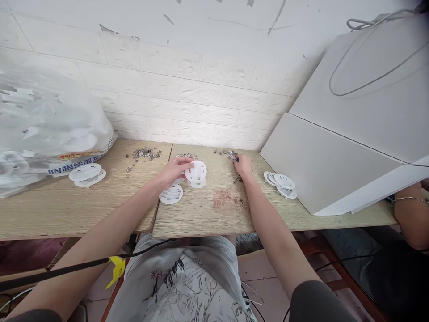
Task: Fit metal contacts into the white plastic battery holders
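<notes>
My left hand (174,172) pinches a white round plastic disc (195,171) upright over the table, with slots and small print on its face. Another pale disc (197,183) lies just under it, and a further white disc (170,194) rests nearer the front edge. My right hand (242,165) is closed around what looks like a screwdriver (233,157) with a clear and blue handle; a thin dark shaft shows below the fingers. Close by that hand is a small pile of metal parts (222,152). A single metal piece (241,201) lies on a reddish stain.
At left, a big plastic bag (50,129) stands against the wall beside stacked white discs (87,173). More metal pieces (146,154) are heaped at the back. On the right, overlapping discs (281,182) lie against a large white box (345,152); another person's arm (411,214) shows beyond.
</notes>
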A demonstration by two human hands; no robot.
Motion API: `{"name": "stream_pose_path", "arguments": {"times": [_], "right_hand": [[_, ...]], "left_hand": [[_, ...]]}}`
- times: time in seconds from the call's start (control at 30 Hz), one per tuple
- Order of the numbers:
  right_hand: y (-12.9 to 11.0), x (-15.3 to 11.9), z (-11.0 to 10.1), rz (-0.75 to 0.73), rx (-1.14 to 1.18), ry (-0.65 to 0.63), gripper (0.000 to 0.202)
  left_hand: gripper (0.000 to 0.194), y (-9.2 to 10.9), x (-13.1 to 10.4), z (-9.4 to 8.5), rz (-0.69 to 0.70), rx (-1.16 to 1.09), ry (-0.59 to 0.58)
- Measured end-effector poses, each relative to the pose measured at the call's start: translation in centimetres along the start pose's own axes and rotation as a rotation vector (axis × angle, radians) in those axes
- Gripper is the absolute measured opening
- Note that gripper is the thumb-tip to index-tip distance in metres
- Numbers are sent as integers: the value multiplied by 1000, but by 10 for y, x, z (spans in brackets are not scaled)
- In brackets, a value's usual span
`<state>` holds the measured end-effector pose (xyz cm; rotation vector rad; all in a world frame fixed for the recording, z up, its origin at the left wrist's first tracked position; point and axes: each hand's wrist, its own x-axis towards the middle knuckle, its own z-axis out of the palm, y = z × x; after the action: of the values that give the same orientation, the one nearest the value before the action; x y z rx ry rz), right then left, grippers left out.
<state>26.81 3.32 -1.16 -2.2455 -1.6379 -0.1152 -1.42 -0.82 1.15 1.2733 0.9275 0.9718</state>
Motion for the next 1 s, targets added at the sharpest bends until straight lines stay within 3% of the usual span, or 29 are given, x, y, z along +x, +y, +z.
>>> {"name": "stream_pose_path", "arguments": {"times": [0.33,0.47,0.57,0.67,0.8,1.0], "right_hand": [[2,1,3,-15,72,52,24],[-3,-1,-1,3,283,132,20],[-12,-5,-9,30,578,149,20],[-26,-11,-14,-27,863,69,22],[-47,-23,-14,-117,1208,-98,22],[-70,-42,-10,-200,1272,-261,34]], "left_hand": [[33,1,-1,0,9,41,2],[32,0,0,0,24,57,9],[28,-1,1,1,38,91,53],[23,-2,1,1,50,140,127],[22,-2,2,1,72,111,137],[32,0,2,2,76,14,100]]}}
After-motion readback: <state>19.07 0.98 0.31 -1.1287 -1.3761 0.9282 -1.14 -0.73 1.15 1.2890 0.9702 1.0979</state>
